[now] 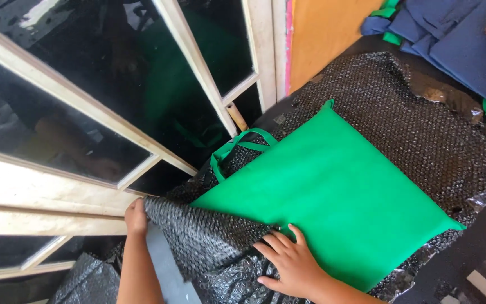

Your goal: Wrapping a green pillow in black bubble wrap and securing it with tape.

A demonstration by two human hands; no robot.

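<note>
Bag (333, 186) flat on black bubble wrap (423, 129); I see left hand (136, 217) gripping wrap corner folded onto bag, right hand (291, 264) pressing fold open-palmed; rest uncovered.

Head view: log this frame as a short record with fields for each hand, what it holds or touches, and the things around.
left hand: grips the corner of the black bubble wrap, folding it up over the bag's edge
right hand: flat, fingers spread, pressing where the wrap meets the green bag
green bag: lies flat on the wrap, handles toward the window
window: pale frame, dark panes, left of the work surface
blue fabric: piled at the top right
</note>
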